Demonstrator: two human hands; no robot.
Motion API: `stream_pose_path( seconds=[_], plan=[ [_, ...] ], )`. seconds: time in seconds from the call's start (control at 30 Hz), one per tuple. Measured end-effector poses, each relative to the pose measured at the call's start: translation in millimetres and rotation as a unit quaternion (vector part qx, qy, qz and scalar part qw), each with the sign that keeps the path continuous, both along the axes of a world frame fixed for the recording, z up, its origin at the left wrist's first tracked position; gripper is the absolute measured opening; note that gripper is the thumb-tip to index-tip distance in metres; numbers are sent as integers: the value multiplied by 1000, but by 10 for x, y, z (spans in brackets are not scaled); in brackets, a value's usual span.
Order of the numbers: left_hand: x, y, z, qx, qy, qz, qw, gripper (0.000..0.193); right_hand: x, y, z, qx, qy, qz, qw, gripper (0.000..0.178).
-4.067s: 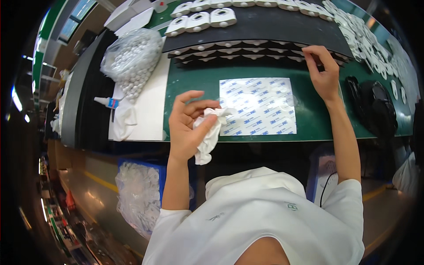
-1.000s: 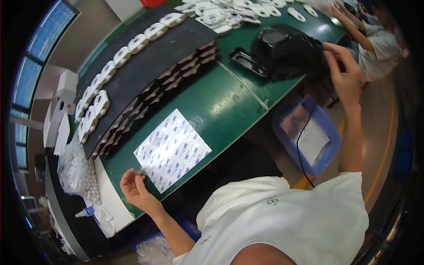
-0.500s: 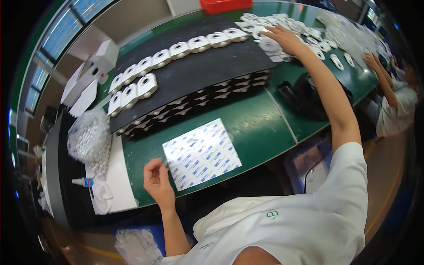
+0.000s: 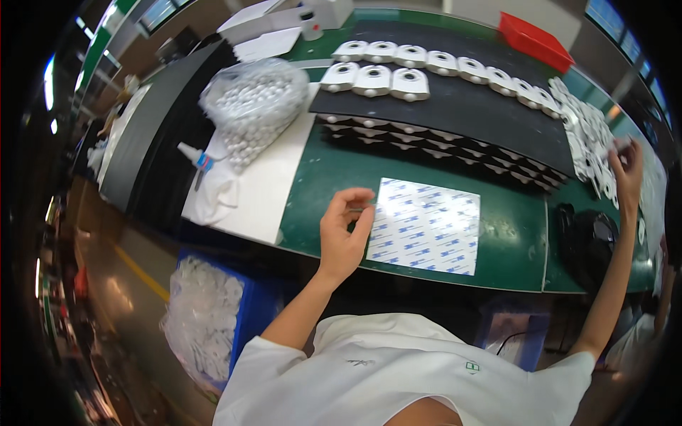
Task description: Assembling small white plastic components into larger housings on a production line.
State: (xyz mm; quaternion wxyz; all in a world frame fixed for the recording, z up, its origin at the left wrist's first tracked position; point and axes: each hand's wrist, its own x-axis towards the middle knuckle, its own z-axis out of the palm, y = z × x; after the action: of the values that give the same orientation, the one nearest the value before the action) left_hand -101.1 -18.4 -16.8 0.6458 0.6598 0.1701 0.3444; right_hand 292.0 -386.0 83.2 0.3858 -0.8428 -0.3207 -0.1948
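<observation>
My left hand (image 4: pixel 344 233) hovers at the left edge of a sheet of white backing paper with blue print (image 4: pixel 426 227). Its fingers are curled towards the thumb; whatever they pinch, if anything, is too small to make out. At the far right, my right hand (image 4: pixel 628 174) is raised beside a pile of white plastic parts (image 4: pixel 586 135). Its thumb and fingers close on a pale, blurred piece that looks like one of those white plastic parts. Rows of white plastic housings with round dark openings (image 4: pixel 410 84) stand on a black board (image 4: pixel 483 106).
Layers of white parts lie between stacked black boards. Left of them are a bag of white balls (image 4: pixel 259 99), a small glue bottle (image 4: pixel 195 156) and a white cloth (image 4: pixel 213 195). A red tray (image 4: pixel 534 41) sits far back; a black bundle (image 4: pixel 590 238) lies near the right forearm.
The view has swung left, so the table appears shifted right. My right hand has lifted off the pile with its fingers drawn together. My left hand stays by the sheet's left edge.
</observation>
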Motion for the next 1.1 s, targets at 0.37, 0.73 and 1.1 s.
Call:
stream_pose_path(
  seconds=[0.37, 0.73, 1.1],
  plan=[
    [238, 2472, 944, 395, -18, 277, 876, 20, -1928, 1104, -909, 93, 188, 88, 974, 51],
    [566, 3902, 745, 381, 604, 142, 686, 50, -1930, 1145, -953, 71, 160, 57, 983, 48],
    [895, 3599, 548, 433, 582, 235, 647, 43, -1919, 1167, -934, 70, 153, 64, 984, 48]
  ],
)
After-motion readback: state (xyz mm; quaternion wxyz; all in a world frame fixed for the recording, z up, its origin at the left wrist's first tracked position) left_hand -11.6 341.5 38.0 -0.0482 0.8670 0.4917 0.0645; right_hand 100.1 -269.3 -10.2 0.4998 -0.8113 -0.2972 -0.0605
